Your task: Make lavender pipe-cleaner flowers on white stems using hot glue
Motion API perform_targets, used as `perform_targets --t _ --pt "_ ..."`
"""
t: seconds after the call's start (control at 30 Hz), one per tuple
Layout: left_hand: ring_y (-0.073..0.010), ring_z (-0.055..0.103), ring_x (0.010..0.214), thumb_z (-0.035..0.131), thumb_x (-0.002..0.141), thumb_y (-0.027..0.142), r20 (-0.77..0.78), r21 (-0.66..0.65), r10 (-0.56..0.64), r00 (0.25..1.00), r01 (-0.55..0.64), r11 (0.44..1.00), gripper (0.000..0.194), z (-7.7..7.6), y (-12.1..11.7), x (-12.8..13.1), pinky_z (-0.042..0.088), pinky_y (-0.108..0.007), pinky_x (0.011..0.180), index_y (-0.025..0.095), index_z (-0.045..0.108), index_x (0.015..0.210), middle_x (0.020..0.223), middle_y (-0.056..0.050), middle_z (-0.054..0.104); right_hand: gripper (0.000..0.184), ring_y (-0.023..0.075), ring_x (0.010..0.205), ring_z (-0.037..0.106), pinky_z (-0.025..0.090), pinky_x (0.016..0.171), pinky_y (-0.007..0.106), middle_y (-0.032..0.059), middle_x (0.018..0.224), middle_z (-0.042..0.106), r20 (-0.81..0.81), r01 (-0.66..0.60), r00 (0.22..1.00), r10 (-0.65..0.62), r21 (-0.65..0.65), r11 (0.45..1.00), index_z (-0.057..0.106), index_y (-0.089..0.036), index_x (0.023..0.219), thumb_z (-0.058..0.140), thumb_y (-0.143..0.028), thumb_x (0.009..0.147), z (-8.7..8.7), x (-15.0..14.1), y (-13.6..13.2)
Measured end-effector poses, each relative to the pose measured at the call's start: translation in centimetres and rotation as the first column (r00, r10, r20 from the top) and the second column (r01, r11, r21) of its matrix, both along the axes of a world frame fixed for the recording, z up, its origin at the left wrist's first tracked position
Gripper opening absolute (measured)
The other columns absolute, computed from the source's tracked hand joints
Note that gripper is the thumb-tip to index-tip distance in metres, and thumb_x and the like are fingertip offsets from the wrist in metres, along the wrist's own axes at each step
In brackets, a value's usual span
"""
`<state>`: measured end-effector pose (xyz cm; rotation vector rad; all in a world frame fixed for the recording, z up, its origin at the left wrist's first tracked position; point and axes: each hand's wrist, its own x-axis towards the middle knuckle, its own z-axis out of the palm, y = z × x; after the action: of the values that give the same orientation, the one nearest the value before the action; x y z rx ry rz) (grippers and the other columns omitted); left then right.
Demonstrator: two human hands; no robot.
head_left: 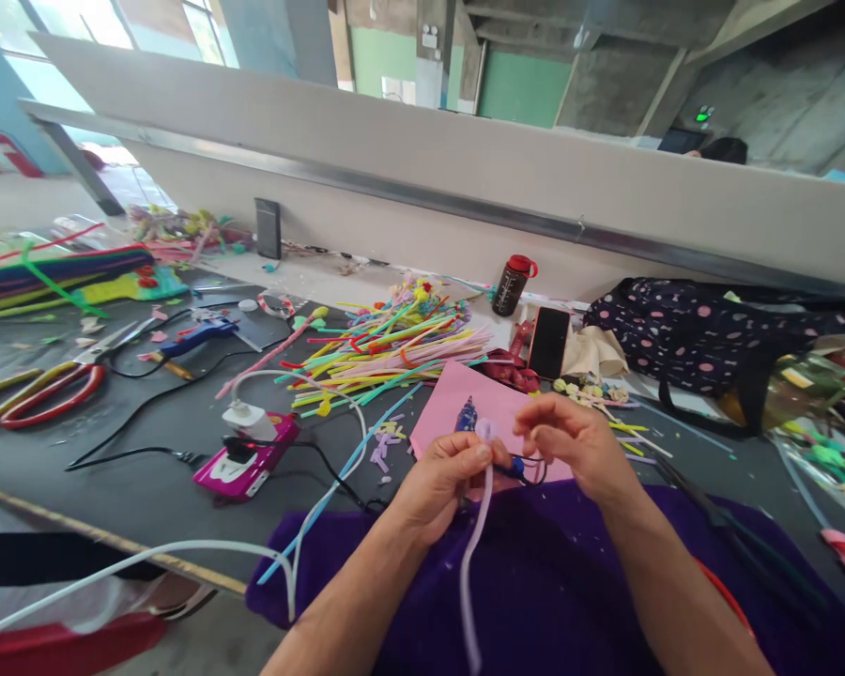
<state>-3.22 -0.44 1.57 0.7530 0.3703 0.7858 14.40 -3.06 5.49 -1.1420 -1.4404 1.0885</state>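
Note:
My left hand (451,474) pinches a lilac pipe cleaner (470,582) between thumb and forefinger. Its long stem hangs down over the purple cloth (535,582) on my lap, and a small rounded lilac tip (483,429) stands above the fingers. Just to the right, my right hand (570,441) hovers with its fingers curved and apart, and no object shows between them. Behind both hands lies a pink sheet (443,404) with a dark blue object (467,414) on it. A blue piece with a black cord (515,467) is partly hidden behind the hands.
A heap of colourful pipe cleaners (394,347) lies behind the sheet. At left are large scissors (88,371), a blue glue gun (201,336) and a magenta power strip (250,455) with cords. A bottle (513,284), phone (549,342) and patterned bag (711,333) line the back.

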Motion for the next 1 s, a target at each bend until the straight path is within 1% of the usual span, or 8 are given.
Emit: perform_targets --t 0.1,0.2,0.33,0.47,0.6,0.77,0.9,1.0 --pt "-0.0143 0.058 0.076 0.070 0.069 0.027 0.063 0.001 0.128 0.990 -0.129 0.992 0.014 0.0 0.2 -0.2 0.045 -0.024 0.068 0.013 0.069 0.068 0.090 -0.005 0.063 0.028 0.0087 0.045 0.051 0.031 0.039 0.019 -0.0004 0.057 0.059 0.009 -0.042 0.999 0.044 -0.122 0.992 0.061 -0.015 0.069 0.060 -0.041 0.079 -0.9 -1.4 0.0" --pt "-0.0089 0.052 0.056 0.069 0.069 0.033 0.046 0.009 0.138 0.989 -0.138 0.990 0.021 -0.2 0.3 -0.3 0.041 -0.021 0.051 0.014 0.070 0.077 0.082 -0.004 0.062 0.026 0.0080 0.042 0.050 0.030 0.038 0.018 -0.0023 0.053 0.057 -0.039 -0.166 0.986 0.162 -0.174 0.971 0.062 -0.014 0.075 0.062 -0.041 0.077 -1.8 -3.3 -0.4" --pt "-0.0053 0.043 0.046 0.070 0.068 0.034 -0.039 0.012 0.153 0.987 -0.153 0.988 0.026 -0.2 0.2 -0.3 0.032 -0.018 0.042 0.012 0.069 0.081 0.072 -0.003 0.060 0.025 0.0066 0.040 0.048 0.030 0.037 0.018 -0.0038 0.052 0.054 -0.078 -0.144 0.988 0.133 -0.158 0.977 0.061 -0.015 0.073 0.059 -0.039 0.080 -2.4 -4.9 -0.8" --pt "-0.0081 0.047 0.050 0.073 0.063 0.028 -0.031 -0.025 0.160 0.987 -0.161 0.987 0.029 0.1 0.1 -0.1 0.040 -0.021 0.049 0.013 0.068 0.088 0.064 -0.001 0.058 0.022 0.0092 0.046 0.053 0.039 0.043 0.020 -0.0011 0.062 0.060 0.034 -0.052 0.998 0.054 -0.065 0.997 0.062 -0.017 0.073 0.058 -0.037 0.081 -2.7 -4.6 -0.7" --pt "-0.0082 0.051 0.056 0.073 0.063 0.022 -0.041 -0.037 0.277 0.960 -0.279 0.960 0.017 0.0 0.1 0.1 0.041 -0.021 0.054 0.013 0.068 0.076 0.072 -0.002 0.062 0.019 0.0116 0.048 0.055 0.044 0.048 0.023 -0.0014 0.058 0.059 0.160 0.000 0.987 -0.001 0.004 1.000 0.063 -0.018 0.074 0.057 -0.034 0.082 -3.1 -4.3 -0.5" --pt "-0.0079 0.050 0.056 0.072 0.065 0.020 -0.076 0.029 0.315 0.946 -0.314 0.949 0.011 -0.2 0.1 0.1 0.040 -0.020 0.054 0.012 0.069 0.072 0.069 -0.002 0.062 0.020 0.0112 0.049 0.055 0.043 0.048 0.022 -0.0011 0.061 0.059 0.178 -0.016 0.984 0.016 -0.002 1.000 0.062 -0.017 0.074 0.054 -0.033 0.084 -3.5 -4.5 -0.3" --pt "-0.0069 0.047 0.048 0.071 0.065 0.023 -0.104 0.045 0.318 0.943 -0.315 0.948 0.012 -0.1 0.2 -0.1 0.036 -0.019 0.046 0.012 0.067 0.068 0.060 0.000 0.060 0.025 0.0106 0.048 0.055 0.042 0.048 0.021 -0.0019 0.057 0.058 0.135 -0.075 0.987 0.084 -0.074 0.994 0.062 -0.016 0.070 0.054 -0.035 0.084 -3.8 -4.6 -0.2" --pt "-0.0085 0.051 0.050 0.073 0.063 0.026 -0.121 0.002 0.347 0.930 -0.350 0.937 0.016 0.0 0.9 -0.4 0.037 -0.020 0.046 0.012 0.066 0.065 0.060 -0.001 0.062 0.027 0.0094 0.044 0.053 0.039 0.044 0.020 -0.0017 0.055 0.059 0.148 -0.205 0.961 0.235 -0.193 0.959 0.063 -0.015 0.068 0.052 -0.033 0.085 -3.4 -4.6 -0.6"
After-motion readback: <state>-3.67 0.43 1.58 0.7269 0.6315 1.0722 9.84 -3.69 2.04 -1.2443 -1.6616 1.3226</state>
